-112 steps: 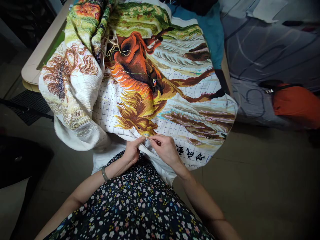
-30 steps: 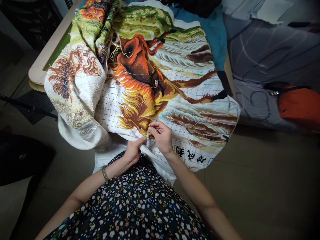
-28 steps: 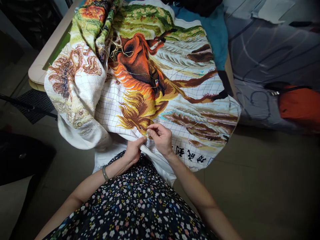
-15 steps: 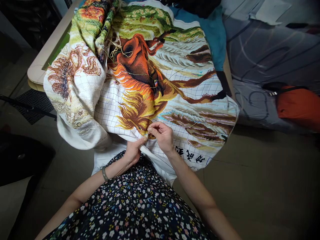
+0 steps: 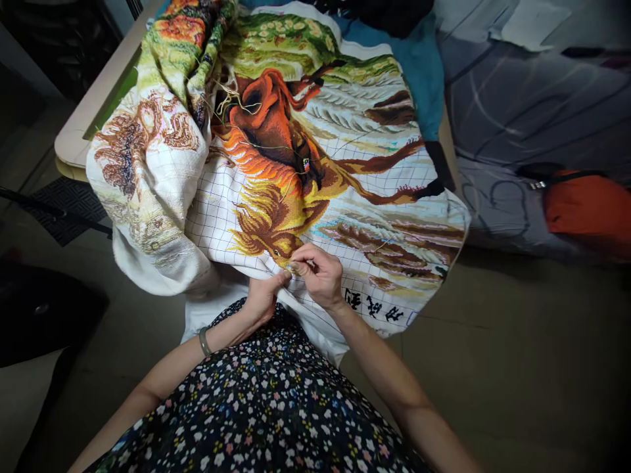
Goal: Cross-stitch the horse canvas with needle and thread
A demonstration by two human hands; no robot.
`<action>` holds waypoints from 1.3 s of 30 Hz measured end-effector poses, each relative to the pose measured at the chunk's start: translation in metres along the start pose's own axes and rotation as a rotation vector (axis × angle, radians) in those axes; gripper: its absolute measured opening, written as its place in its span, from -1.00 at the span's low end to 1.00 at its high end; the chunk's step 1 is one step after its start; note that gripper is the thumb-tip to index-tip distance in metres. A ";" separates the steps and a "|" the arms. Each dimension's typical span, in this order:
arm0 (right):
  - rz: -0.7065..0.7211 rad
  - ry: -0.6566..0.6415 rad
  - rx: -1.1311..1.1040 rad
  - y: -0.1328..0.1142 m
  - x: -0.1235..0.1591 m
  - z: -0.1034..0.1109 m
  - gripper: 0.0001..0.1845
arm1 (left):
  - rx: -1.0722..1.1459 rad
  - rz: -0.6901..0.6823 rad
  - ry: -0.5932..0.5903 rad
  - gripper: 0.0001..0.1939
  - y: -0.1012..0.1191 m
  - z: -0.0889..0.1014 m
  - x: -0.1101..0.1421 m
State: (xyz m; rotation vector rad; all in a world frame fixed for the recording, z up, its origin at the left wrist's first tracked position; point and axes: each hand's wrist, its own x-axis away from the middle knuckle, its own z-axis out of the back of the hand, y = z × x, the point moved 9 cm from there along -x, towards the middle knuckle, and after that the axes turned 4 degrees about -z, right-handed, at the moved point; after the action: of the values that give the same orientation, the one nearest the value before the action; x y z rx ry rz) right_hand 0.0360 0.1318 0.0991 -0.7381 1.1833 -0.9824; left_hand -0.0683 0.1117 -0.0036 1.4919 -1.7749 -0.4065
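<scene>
A large cross-stitch cloth (image 5: pixel 374 157) hangs over the table edge toward my lap, with a stitched horse in reds, browns and yellows on a printed grid. My left hand (image 5: pixel 263 295) grips its near edge, thumb on top and fingers underneath, out of sight. Over the horse's head, my right hand (image 5: pixel 320 272) is closed in a pinch against the cloth; whatever lies between its fingertips is too small to make out. Loose yellowish threads (image 5: pixel 236 98) lie on the upper left of the stitching. Black stitched characters (image 5: pixel 372 305) run right of my right wrist.
The cloth's rolled part (image 5: pixel 152 177) drapes over the left corner of the table (image 5: pixel 73 138), its back side showing. A teal fabric (image 5: pixel 426 79) lies beneath at the back. To the right stands a grey patterned sofa (image 5: pixel 513 105) with an orange bag (image 5: pixel 586 210).
My right hand has shifted slightly down, its pinching fingertips now closer to my left thumb. My left hand keeps its grip on the cloth's edge.
</scene>
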 end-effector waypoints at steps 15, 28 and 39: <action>-0.154 -0.016 0.066 0.006 -0.002 -0.001 -0.87 | -0.020 -0.011 0.003 -0.32 0.001 -0.002 0.000; -0.459 0.021 -0.175 0.052 0.000 0.006 -0.85 | 0.012 0.090 0.050 -0.31 -0.008 0.003 0.000; -0.013 -0.234 0.197 0.004 0.010 -0.012 -0.86 | 0.051 0.186 0.132 -0.47 -0.017 0.020 0.003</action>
State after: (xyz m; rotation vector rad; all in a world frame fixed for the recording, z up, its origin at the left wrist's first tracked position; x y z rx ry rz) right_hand 0.0263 0.1244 0.0886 -0.6829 0.8666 -0.9790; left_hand -0.0706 0.0994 -0.0270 1.3410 -1.8104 -0.1658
